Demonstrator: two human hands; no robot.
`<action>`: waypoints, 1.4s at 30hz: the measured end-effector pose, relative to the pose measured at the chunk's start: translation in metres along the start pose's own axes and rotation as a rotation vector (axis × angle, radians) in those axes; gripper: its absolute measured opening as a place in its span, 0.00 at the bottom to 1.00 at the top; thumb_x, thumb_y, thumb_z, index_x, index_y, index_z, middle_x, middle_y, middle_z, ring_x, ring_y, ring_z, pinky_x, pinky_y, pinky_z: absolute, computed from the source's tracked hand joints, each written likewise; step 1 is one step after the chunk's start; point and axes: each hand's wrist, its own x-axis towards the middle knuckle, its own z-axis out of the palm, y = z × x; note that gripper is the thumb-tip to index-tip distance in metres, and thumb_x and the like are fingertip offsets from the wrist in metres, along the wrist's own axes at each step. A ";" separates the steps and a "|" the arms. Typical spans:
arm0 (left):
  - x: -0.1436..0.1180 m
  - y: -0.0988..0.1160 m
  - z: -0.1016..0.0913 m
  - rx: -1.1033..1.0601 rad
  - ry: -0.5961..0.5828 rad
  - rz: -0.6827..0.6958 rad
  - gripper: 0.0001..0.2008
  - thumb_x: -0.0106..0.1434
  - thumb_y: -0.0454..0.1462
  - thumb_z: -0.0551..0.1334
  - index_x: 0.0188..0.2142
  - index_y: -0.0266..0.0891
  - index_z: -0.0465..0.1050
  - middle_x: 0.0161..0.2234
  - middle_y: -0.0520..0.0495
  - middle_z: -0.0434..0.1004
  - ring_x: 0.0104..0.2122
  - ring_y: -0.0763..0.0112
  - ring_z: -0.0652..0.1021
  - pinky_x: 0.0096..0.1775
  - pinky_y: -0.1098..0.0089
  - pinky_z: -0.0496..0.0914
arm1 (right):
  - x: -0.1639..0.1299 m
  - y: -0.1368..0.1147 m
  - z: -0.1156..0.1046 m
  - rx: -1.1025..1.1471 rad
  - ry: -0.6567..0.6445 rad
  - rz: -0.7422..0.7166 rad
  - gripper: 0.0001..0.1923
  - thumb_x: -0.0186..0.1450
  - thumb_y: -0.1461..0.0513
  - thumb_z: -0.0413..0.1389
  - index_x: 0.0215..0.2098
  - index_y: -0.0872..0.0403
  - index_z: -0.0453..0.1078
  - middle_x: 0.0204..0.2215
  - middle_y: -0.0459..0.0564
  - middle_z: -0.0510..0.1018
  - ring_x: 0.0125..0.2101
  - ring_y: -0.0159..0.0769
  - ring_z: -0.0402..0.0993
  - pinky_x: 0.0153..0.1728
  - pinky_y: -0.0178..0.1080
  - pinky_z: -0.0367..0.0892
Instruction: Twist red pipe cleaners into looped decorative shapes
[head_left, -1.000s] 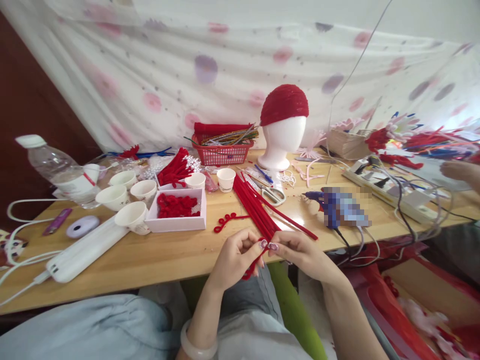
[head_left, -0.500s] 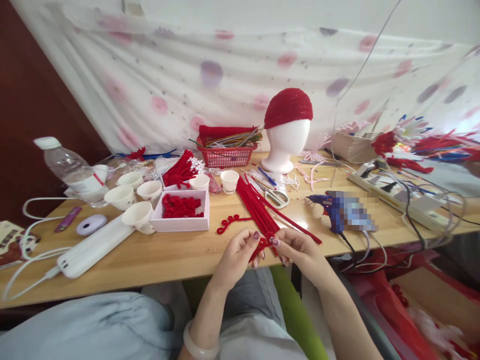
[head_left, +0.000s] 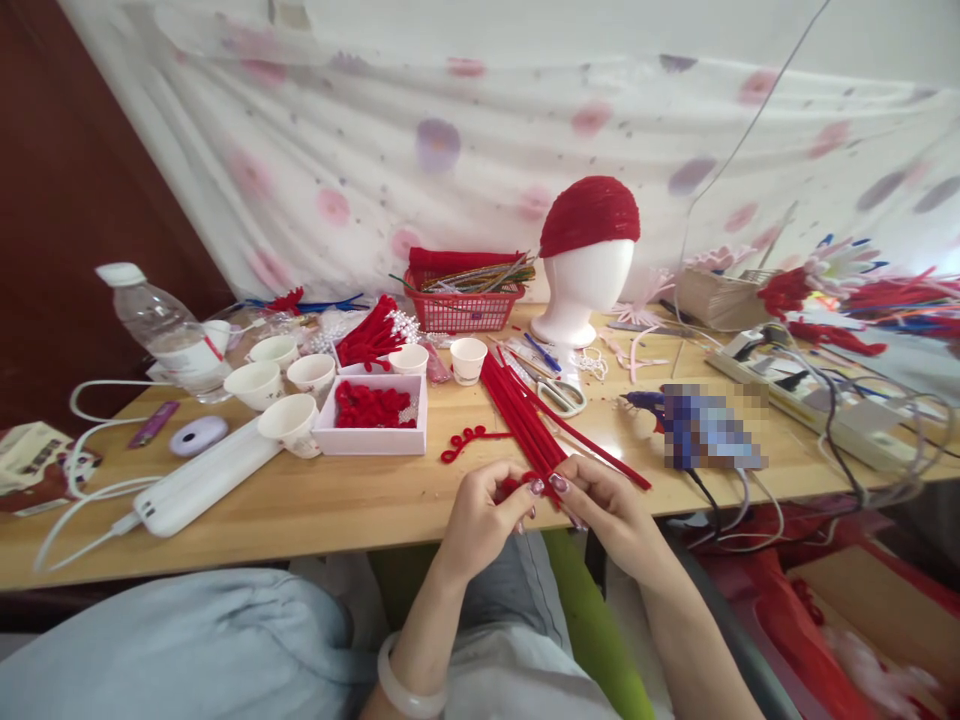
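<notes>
A red fuzzy piece (head_left: 510,487) sits pinched between the thumbs and fingers of the left hand (head_left: 480,520) and right hand (head_left: 611,508), presumably for shaping under two-sided control. Just beyond the fingertips lie red stems (head_left: 517,408), apparently placed for easy reach; scissors (head_left: 568,396) lie farther out.

I'm seeing red after red here: red on the piece I hold (head_left: 508,487), red fuzzy stems (head_left: 523,415), red basket (head_left: 465,312), red cap (head_left: 592,215)! White mannequin head (head_left: 589,280), white paper cups (head_left: 289,423), white curtain (head_left: 337,130) with pink and purple blotches. Blue glue gun (head_left: 681,428), honey-brown table (head_left: 360,505).
</notes>
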 end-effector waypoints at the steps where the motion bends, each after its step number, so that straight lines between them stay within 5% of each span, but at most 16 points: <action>1: 0.000 0.000 0.000 -0.001 0.006 0.002 0.10 0.59 0.41 0.64 0.27 0.37 0.71 0.19 0.55 0.69 0.17 0.79 0.66 0.21 0.76 0.62 | 0.000 -0.001 -0.001 0.011 0.000 0.000 0.18 0.69 0.49 0.57 0.30 0.55 0.68 0.19 0.40 0.63 0.20 0.27 0.56 0.21 0.32 0.52; 6: 0.001 -0.002 -0.001 -0.003 -0.016 0.027 0.09 0.59 0.38 0.65 0.38 0.37 0.75 0.26 0.53 0.73 0.19 0.78 0.70 0.22 0.75 0.67 | 0.001 -0.001 -0.002 0.079 -0.007 0.025 0.18 0.67 0.49 0.59 0.30 0.55 0.68 0.17 0.40 0.65 0.18 0.26 0.57 0.20 0.31 0.52; 9: -0.002 0.000 -0.002 0.149 -0.018 0.165 0.16 0.59 0.34 0.67 0.47 0.42 0.77 0.34 0.50 0.78 0.26 0.74 0.75 0.26 0.75 0.70 | 0.001 -0.002 0.001 0.103 -0.001 0.054 0.20 0.66 0.48 0.60 0.29 0.55 0.68 0.15 0.39 0.66 0.16 0.25 0.56 0.18 0.31 0.51; 12: -0.005 0.002 -0.002 0.346 -0.021 0.319 0.12 0.61 0.33 0.66 0.45 0.44 0.81 0.40 0.47 0.81 0.34 0.68 0.78 0.30 0.75 0.72 | 0.000 -0.002 0.001 0.140 -0.011 0.088 0.21 0.65 0.47 0.61 0.28 0.55 0.68 0.13 0.39 0.65 0.15 0.24 0.55 0.17 0.30 0.51; 19: -0.001 -0.003 -0.004 0.447 -0.007 0.500 0.11 0.60 0.27 0.68 0.42 0.39 0.81 0.35 0.47 0.81 0.36 0.68 0.78 0.31 0.76 0.71 | -0.002 0.002 -0.006 0.361 -0.041 0.273 0.20 0.54 0.50 0.70 0.27 0.55 0.71 0.14 0.42 0.69 0.15 0.23 0.57 0.16 0.28 0.48; 35: 0.001 -0.008 -0.003 0.280 0.004 0.368 0.08 0.59 0.29 0.68 0.37 0.41 0.83 0.33 0.48 0.78 0.34 0.67 0.78 0.29 0.74 0.69 | -0.004 -0.001 -0.007 0.331 0.000 0.224 0.16 0.54 0.53 0.71 0.26 0.56 0.75 0.17 0.46 0.76 0.17 0.25 0.66 0.19 0.28 0.56; 42: 0.001 -0.004 -0.003 0.145 0.025 0.236 0.10 0.57 0.33 0.71 0.40 0.39 0.82 0.32 0.48 0.80 0.24 0.74 0.76 0.26 0.75 0.70 | -0.004 0.001 -0.006 0.365 0.006 0.208 0.16 0.56 0.53 0.70 0.27 0.56 0.75 0.19 0.46 0.78 0.18 0.25 0.67 0.21 0.30 0.60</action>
